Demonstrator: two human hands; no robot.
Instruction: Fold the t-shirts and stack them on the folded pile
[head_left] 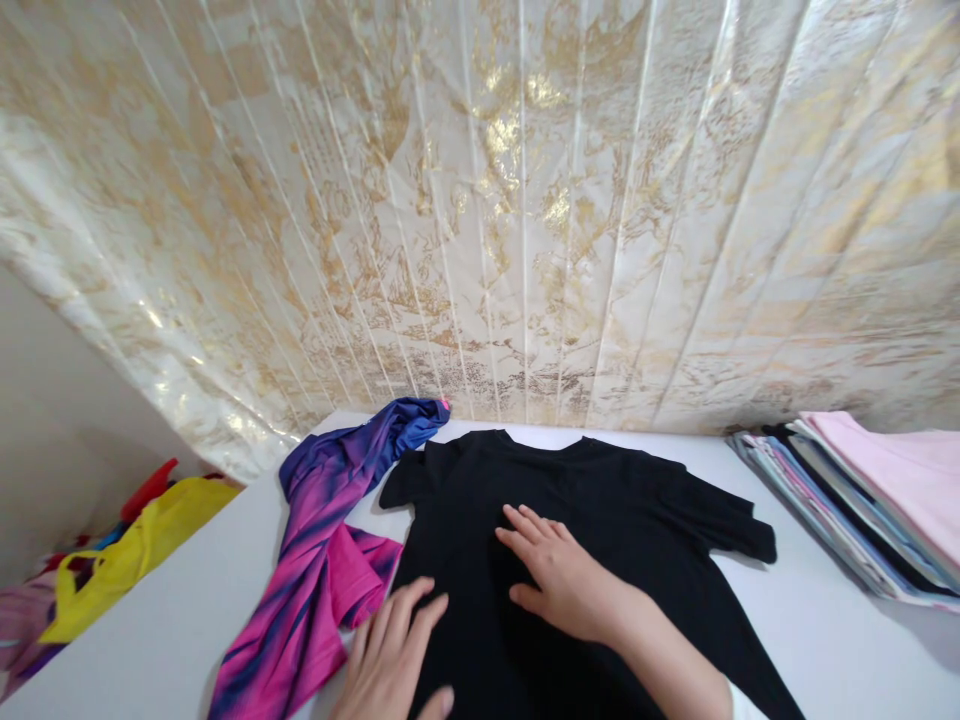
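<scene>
The black T-shirt (622,520) lay spread out on the white counter (847,645), its neck toward the patterned backdrop (495,220). I saw the right hand (559,580) over its chest, fingers loose and gripping nothing (whether they touched, I couldn't tell). The left hand (390,650), fingers parted and free too, was at the shirt's left edge, beside a rumpled pink-and-blue garment (307,565).

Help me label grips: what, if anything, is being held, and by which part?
Nothing is held: the right hand is open over the front of the black T-shirt, and the left hand is open at its side edge.
</scene>
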